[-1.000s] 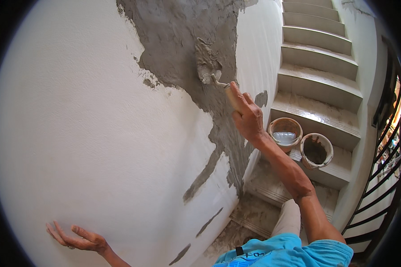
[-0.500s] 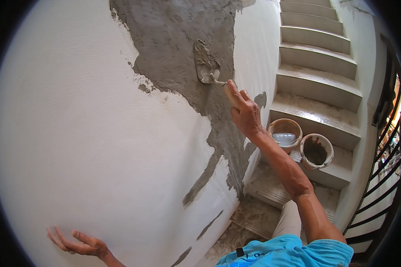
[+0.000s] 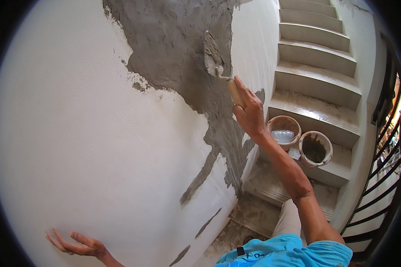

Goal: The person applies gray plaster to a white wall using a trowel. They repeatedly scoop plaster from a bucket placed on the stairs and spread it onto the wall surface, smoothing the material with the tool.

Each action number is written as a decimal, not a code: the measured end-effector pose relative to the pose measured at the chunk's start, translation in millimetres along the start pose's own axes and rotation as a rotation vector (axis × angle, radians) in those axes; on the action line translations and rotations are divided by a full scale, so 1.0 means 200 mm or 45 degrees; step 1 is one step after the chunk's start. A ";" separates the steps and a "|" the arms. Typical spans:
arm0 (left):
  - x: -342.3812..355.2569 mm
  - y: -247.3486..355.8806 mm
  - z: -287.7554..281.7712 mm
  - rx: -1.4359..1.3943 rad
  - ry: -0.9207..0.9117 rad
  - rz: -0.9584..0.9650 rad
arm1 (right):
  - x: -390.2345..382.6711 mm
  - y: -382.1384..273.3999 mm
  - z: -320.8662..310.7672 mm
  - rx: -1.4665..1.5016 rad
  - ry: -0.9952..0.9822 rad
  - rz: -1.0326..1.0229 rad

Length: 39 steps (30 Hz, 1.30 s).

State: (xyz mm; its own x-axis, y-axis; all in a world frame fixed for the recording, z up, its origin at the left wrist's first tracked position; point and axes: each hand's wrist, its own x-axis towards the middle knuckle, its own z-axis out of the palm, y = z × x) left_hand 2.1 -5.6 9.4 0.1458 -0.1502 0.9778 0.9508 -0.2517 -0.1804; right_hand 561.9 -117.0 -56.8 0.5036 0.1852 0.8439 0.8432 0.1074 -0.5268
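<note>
My right hand (image 3: 250, 110) grips the wooden handle of a trowel (image 3: 212, 55), whose mortar-coated blade is at the large grey patch of wet plaster (image 3: 160, 40) on the white wall (image 3: 84, 133). The blade stands nearly upright near the patch's right side. My left hand (image 3: 73, 244) is open at the lower left, fingers spread and curved toward the white wall; whether the fingertips touch it I cannot tell.
A staircase (image 3: 314, 80) rises along the wall. On one step stand a bucket (image 3: 284, 121) with a clear plastic bottle (image 3: 282, 136) in it and a bucket (image 3: 325, 144) of dark mix. A black metal railing (image 3: 378, 182) runs at the right.
The trowel blade has moved a little up and to the right and has turned more upright, showing a narrower face. My left hand has barely moved.
</note>
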 end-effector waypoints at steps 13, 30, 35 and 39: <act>0.00 -0.01 0.02 -0.019 0.014 -0.013 | -0.13 -0.04 -0.02 -0.078 -0.016 -0.013; -0.01 0.00 0.02 -0.053 0.040 -0.029 | -0.05 -0.08 0.00 -0.150 -0.117 0.079; -0.02 -0.01 0.02 -0.057 0.037 -0.037 | -0.10 -0.05 -0.01 -0.070 -0.013 0.003; -0.02 -0.01 0.03 -0.065 0.028 -0.029 | -0.01 -0.01 0.04 -0.069 0.029 -0.012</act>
State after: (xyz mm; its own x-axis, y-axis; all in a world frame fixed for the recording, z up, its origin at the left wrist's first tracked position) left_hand 0.8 1.2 6.4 0.1175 -0.1643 0.9794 0.9386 -0.3039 -0.1636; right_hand 557.6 -109.7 -58.1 0.4992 0.1619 0.8512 0.8566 0.0555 -0.5129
